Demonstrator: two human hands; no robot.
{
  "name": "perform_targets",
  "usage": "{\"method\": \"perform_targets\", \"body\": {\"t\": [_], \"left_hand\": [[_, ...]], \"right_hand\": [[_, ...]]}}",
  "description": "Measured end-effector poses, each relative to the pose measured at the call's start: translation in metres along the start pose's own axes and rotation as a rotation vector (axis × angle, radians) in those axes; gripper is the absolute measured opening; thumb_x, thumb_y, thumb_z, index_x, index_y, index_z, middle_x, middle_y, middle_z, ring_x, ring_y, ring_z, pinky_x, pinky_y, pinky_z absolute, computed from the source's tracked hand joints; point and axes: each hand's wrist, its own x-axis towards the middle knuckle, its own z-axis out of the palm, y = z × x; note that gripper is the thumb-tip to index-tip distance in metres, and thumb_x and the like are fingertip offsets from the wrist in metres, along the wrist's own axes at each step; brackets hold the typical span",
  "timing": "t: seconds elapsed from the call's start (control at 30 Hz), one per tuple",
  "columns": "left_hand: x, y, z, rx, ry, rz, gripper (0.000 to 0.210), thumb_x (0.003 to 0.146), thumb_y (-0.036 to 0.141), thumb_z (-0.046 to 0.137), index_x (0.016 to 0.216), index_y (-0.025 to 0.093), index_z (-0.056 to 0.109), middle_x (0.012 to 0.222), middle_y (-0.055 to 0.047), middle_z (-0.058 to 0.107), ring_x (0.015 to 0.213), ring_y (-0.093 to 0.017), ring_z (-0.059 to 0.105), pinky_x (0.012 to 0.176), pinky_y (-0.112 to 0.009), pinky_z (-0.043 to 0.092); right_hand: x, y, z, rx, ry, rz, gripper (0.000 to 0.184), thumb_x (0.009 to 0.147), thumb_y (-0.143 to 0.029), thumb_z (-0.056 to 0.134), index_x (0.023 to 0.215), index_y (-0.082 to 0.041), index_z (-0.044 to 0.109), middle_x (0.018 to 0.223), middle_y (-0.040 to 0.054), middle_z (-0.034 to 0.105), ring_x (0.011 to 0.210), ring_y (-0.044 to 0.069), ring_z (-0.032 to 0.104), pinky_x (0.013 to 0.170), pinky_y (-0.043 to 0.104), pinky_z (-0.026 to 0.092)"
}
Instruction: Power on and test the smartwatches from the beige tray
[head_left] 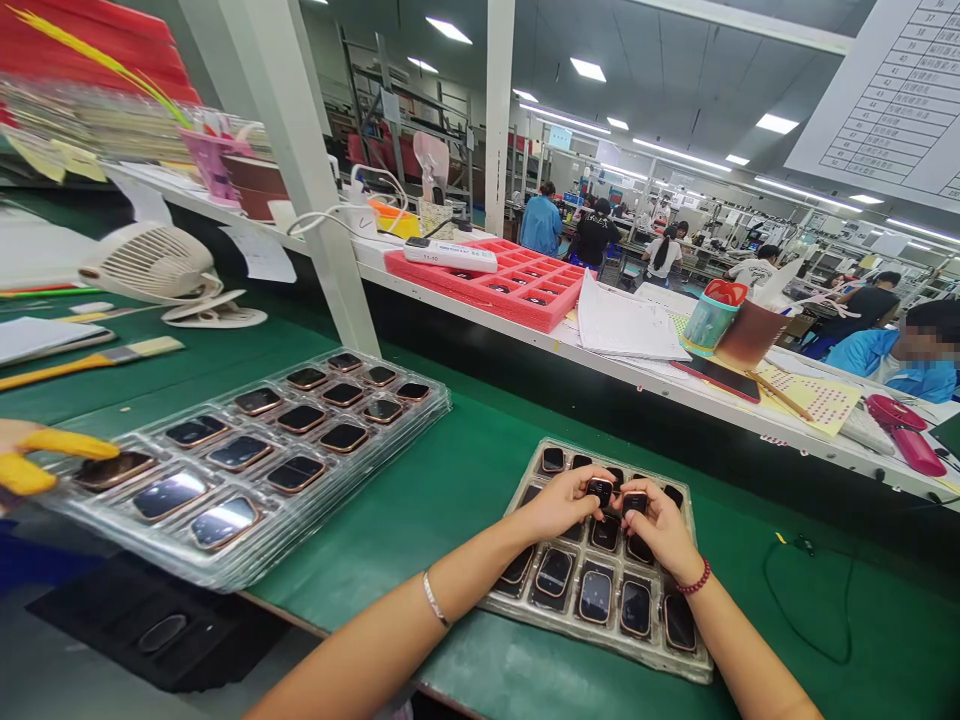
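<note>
Above a clear plastic tray (pixel 592 640) of square watch cases with dark screens, my left hand (pixel 566 505) pinches one watch case (pixel 600 491) between thumb and fingers. Close beside it, my right hand (pixel 664 525) grips another watch case (pixel 634 503). Both cases have a gold-coloured rim and dark face. More cases lie in the tray's pockets, such as a watch case (pixel 596 595) near the front. My hands and forearms cover part of the tray.
A co-worker's hand (pixel 45 455) in yellow finger covers touches a watch case on stacked plastic trays (pixel 337 500) at left. Behind stands a shelf (pixel 585 370) with a red foam tray (pixel 525 300), papers and cups. A small fan (pixel 150 262) and a thin cable (pixel 847 620) lie on the green bench.
</note>
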Motion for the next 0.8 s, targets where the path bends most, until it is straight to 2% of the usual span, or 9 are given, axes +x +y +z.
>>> {"method": "perform_targets", "body": {"t": [0.07, 0.23, 0.37, 0.53, 0.67, 0.8], "left_hand": [[0.0003, -0.0008, -0.0001, 0.013, -0.001, -0.005, 0.037, 0.07, 0.007, 0.047, 0.106, 0.014, 0.054, 0.086, -0.006, 0.064, 0.065, -0.013, 0.061, 0.051, -0.02, 0.039], [0.0009, -0.0009, 0.0002, -0.011, 0.0, 0.013, 0.04, 0.066, 0.007, 0.053, 0.105, 0.015, 0.053, 0.087, -0.005, 0.065, 0.068, -0.014, 0.061, 0.054, -0.021, 0.041], [0.0001, 0.0007, -0.0001, 0.058, 0.015, -0.007, 0.027, 0.076, 0.018, 0.05, 0.101, 0.013, 0.056, 0.085, -0.007, 0.065, 0.062, -0.013, 0.06, 0.048, -0.02, 0.037], [-0.0008, 0.0051, 0.0013, 0.035, 0.029, 0.022, 0.029, 0.07, 0.013, 0.054, 0.099, 0.013, 0.057, 0.085, -0.005, 0.065, 0.063, -0.013, 0.059, 0.055, -0.022, 0.043], [-0.0011, 0.0075, 0.0024, 0.032, 0.038, 0.015, 0.021, 0.075, 0.017, 0.051, 0.093, 0.012, 0.06, 0.08, -0.005, 0.064, 0.063, -0.012, 0.058, 0.056, -0.022, 0.045], [-0.0004, 0.0025, 0.0015, 0.03, 0.035, 0.006, 0.04, 0.068, 0.008, 0.052, 0.107, 0.014, 0.056, 0.09, -0.006, 0.065, 0.07, -0.015, 0.061, 0.054, -0.021, 0.043]], "right_hand": [[-0.0001, 0.0, 0.0, 0.001, 0.001, 0.001, 0.026, 0.074, -0.017, 0.057, 0.099, -0.022, 0.053, 0.085, 0.0028, 0.061, 0.066, 0.016, 0.058, 0.056, 0.027, 0.047], [0.0002, 0.0034, -0.0022, 0.003, -0.02, -0.005, 0.025, 0.076, -0.019, 0.055, 0.101, -0.022, 0.054, 0.089, 0.0032, 0.062, 0.066, 0.016, 0.06, 0.056, 0.027, 0.048], [0.0003, 0.0065, -0.0041, -0.004, -0.021, 0.013, 0.02, 0.081, -0.026, 0.05, 0.1, -0.021, 0.056, 0.086, 0.0038, 0.063, 0.062, 0.016, 0.06, 0.054, 0.027, 0.048], [-0.0008, 0.0063, -0.0045, -0.004, -0.044, -0.002, 0.025, 0.079, -0.022, 0.054, 0.104, -0.022, 0.055, 0.091, 0.0043, 0.064, 0.069, 0.017, 0.062, 0.057, 0.027, 0.048], [-0.0003, 0.0062, -0.0043, -0.009, -0.027, 0.013, 0.019, 0.081, -0.026, 0.051, 0.099, -0.021, 0.057, 0.086, 0.004, 0.064, 0.064, 0.016, 0.061, 0.055, 0.028, 0.047], [0.0003, 0.0057, -0.0031, -0.006, -0.018, 0.008, 0.022, 0.079, -0.023, 0.055, 0.101, -0.021, 0.055, 0.088, 0.0039, 0.063, 0.066, 0.016, 0.061, 0.056, 0.027, 0.047]]}}
